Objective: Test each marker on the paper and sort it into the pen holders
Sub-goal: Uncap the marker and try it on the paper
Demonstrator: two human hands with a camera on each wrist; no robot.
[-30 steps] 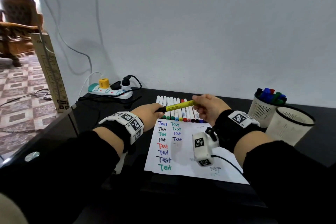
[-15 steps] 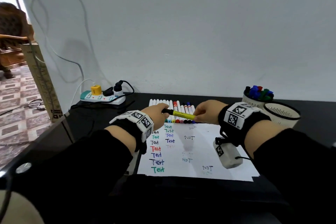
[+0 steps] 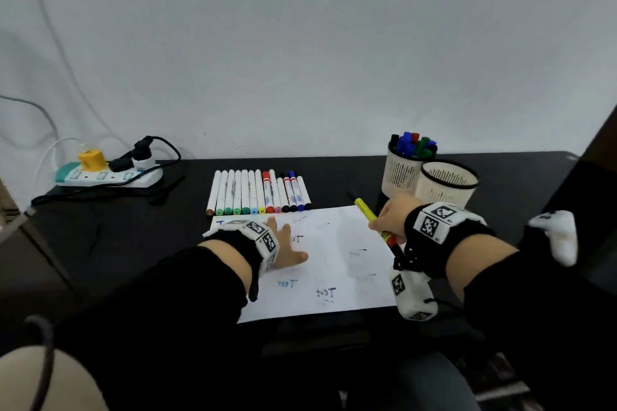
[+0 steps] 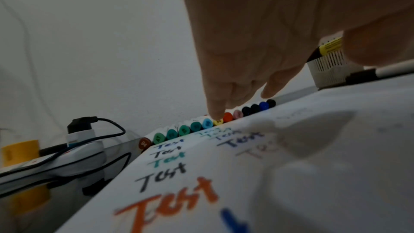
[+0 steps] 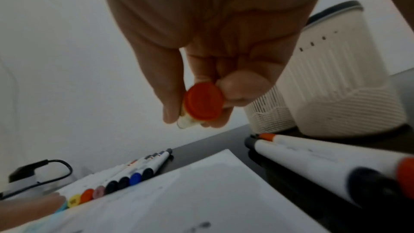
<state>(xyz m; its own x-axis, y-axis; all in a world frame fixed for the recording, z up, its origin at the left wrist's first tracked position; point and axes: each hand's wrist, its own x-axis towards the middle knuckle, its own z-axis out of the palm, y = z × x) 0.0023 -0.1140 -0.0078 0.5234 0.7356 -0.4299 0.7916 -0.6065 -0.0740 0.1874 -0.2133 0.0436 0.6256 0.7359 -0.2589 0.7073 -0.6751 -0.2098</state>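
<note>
Nearest the camera, low in the head view, the paper (image 3: 334, 264) lies on the black desk (image 3: 140, 230), its left half lettered with "Test" in several colours and its right half with only faint grey marks. The left hand (image 3: 283, 245) lies flat on the sheet with fingers straight and spread, gripping nothing; it is probably there to keep the paper from sliding while a marker is tried. At centre right, the right hand (image 3: 389, 218) pinches a yellow marker (image 3: 365, 210) between thumb and fingers, slanted with its yellow end up toward the holders and its dark end down by the wrist; the right wrist view shows only an orange disc-shaped end (image 5: 205, 102) facing the lens. Whether it is capped cannot be told. Held over the paper's right edge, just in front of the holders, it looks either about to be tested or bound for sorting. Two white markers (image 5: 325, 164) lie on the desk right of the paper. Farther back, at centre, a tidy row of markers (image 3: 258, 192) lies side by side, coloured caps touching the sheet's far edge, likely awaiting tests. At upper right stand two pale slatted holders: the near one (image 3: 447, 188) shows nothing inside, the far one (image 3: 402, 172) is full of markers. A power strip (image 3: 107, 173) sits at far left.
</note>
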